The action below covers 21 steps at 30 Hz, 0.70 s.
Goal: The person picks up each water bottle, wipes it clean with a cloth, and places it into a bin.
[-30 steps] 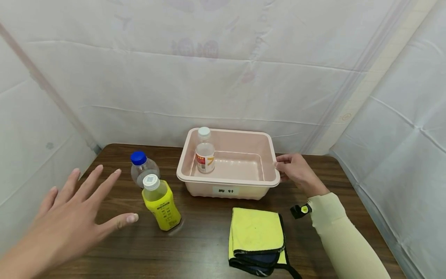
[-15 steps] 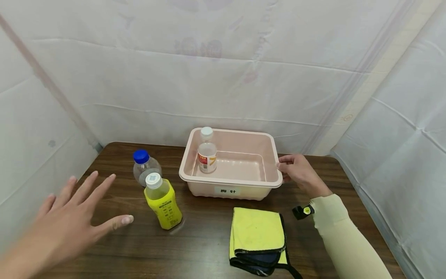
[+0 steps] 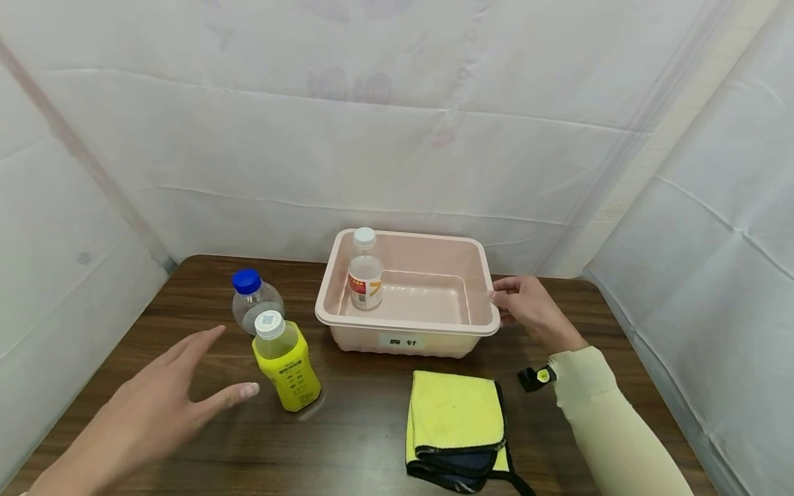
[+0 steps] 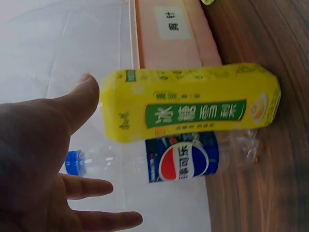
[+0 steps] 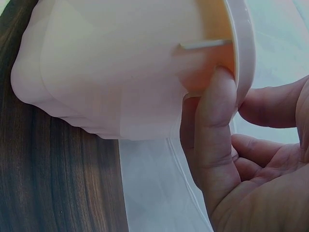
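Note:
My right hand (image 3: 533, 310) grips the right rim of a pink plastic bin (image 3: 428, 324); in the right wrist view the fingers curl under that rim, with the thumb on its other side. Inside the bin, at its left, stands a clear white-capped bottle (image 3: 366, 279) with a red and white label. My left hand (image 3: 158, 396) is held with fingers extended and thumb apart, left of a yellow-labelled bottle (image 3: 288, 372) with a white cap, not touching it. Behind that one is a clear blue-capped bottle (image 3: 254, 303); its Pepsi label (image 4: 183, 159) shows in the left wrist view.
A folded yellow cloth (image 3: 459, 413) with black edging lies in front of the bin on the dark wooden table (image 3: 347, 448). Near the right sleeve is a small black strap (image 3: 535, 377). White sheeting (image 3: 397, 138) hangs behind the table and along both sides.
My left hand has turned, and its spread fingers have drawn together near the yellow-labelled bottle. My right hand stays on the bin's rim; bin and bottles keep their places.

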Each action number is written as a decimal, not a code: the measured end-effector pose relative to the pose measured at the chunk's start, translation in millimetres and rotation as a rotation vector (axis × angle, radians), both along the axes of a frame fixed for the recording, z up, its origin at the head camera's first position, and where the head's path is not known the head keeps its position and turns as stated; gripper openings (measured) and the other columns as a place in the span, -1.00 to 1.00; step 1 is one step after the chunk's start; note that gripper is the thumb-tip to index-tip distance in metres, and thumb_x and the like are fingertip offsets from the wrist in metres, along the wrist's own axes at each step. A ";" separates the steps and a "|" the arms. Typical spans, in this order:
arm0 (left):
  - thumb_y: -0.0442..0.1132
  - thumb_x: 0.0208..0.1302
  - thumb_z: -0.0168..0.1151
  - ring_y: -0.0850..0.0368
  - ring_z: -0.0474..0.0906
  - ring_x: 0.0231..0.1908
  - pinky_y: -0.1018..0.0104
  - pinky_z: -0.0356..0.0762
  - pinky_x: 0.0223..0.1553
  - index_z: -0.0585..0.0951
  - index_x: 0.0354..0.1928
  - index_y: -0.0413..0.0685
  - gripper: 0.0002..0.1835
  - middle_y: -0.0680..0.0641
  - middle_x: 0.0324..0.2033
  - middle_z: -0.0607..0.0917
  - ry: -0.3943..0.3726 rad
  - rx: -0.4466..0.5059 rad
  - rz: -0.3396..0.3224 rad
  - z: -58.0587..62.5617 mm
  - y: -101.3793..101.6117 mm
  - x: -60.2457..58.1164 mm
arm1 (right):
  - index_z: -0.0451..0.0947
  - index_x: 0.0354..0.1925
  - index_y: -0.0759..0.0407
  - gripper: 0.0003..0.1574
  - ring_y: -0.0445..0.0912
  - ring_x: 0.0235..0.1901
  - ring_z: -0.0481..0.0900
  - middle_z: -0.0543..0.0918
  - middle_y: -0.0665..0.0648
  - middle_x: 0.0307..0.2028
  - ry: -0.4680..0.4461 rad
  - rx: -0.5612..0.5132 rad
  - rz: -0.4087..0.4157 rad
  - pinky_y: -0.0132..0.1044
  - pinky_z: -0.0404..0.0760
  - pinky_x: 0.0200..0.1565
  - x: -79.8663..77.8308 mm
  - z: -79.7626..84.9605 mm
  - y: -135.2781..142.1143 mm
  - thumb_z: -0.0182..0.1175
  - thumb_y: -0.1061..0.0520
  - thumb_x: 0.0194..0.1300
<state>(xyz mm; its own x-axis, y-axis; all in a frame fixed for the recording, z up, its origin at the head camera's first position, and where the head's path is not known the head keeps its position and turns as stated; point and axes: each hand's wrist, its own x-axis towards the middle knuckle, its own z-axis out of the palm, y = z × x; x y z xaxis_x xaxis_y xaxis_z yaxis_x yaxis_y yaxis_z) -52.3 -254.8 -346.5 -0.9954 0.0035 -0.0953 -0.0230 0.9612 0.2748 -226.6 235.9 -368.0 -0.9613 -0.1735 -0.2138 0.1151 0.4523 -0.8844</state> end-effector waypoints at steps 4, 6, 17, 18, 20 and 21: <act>0.61 0.24 0.09 -0.66 0.32 0.32 -0.57 0.44 0.04 0.10 0.63 -0.17 0.22 -0.49 0.47 0.32 -0.003 0.041 0.001 -3.1 5.7 -1.2 | 0.48 0.26 0.51 -0.51 -0.10 -0.27 0.75 0.68 0.39 0.04 -0.008 -0.014 -0.008 -0.17 0.80 -0.21 -0.6 -0.1 -1.2 0.08 0.19 0.55; 0.59 0.24 0.11 -0.65 0.34 0.32 -0.56 0.45 0.04 0.14 0.61 -0.18 0.20 -0.49 0.45 0.36 0.001 0.062 0.007 -4.7 9.2 -1.1 | 0.47 0.26 0.53 -0.51 -0.12 -0.29 0.75 0.68 0.40 0.02 -0.011 -0.019 -0.010 -0.16 0.81 -0.21 -1.3 -0.4 -1.7 0.08 0.20 0.55; 0.53 0.28 0.17 -0.58 0.46 0.27 -0.46 0.55 0.00 0.24 0.58 -0.14 0.10 -0.49 0.39 0.46 0.006 0.146 0.026 -9.0 25.1 -6.2 | 0.44 0.30 0.54 -0.47 -0.08 -0.25 0.76 0.68 0.45 0.06 -0.001 -0.002 -0.018 -0.21 0.80 -0.24 -0.1 0.9 -4.0 0.09 0.18 0.55; 0.53 0.27 0.17 -0.57 0.48 0.26 -0.44 0.56 -0.01 0.24 0.57 -0.15 0.11 -0.49 0.38 0.47 0.000 0.150 0.026 -9.2 26.1 -6.9 | 0.44 0.30 0.54 -0.47 -0.08 -0.26 0.76 0.69 0.44 0.06 -0.001 -0.002 -0.022 -0.20 0.80 -0.24 -0.1 0.9 -4.1 0.09 0.18 0.55; 0.54 0.27 0.17 -0.54 0.51 0.24 -0.41 0.59 -0.03 0.23 0.57 -0.17 0.12 -0.49 0.35 0.50 -0.016 0.159 0.026 -9.8 27.6 -8.6 | 0.44 0.30 0.54 -0.47 -0.09 -0.26 0.76 0.69 0.44 0.06 0.000 -0.002 -0.025 -0.18 0.81 -0.22 -0.2 1.2 -4.4 0.09 0.18 0.55; 0.55 0.26 0.16 -0.52 0.53 0.23 -0.39 0.61 -0.05 0.23 0.57 -0.18 0.13 -0.49 0.35 0.50 -0.025 0.163 0.026 -10.0 28.1 -9.6 | 0.43 0.31 0.54 -0.47 -0.09 -0.26 0.76 0.68 0.45 0.07 0.002 -0.001 -0.022 -0.18 0.81 -0.22 -0.3 1.4 -4.4 0.08 0.18 0.56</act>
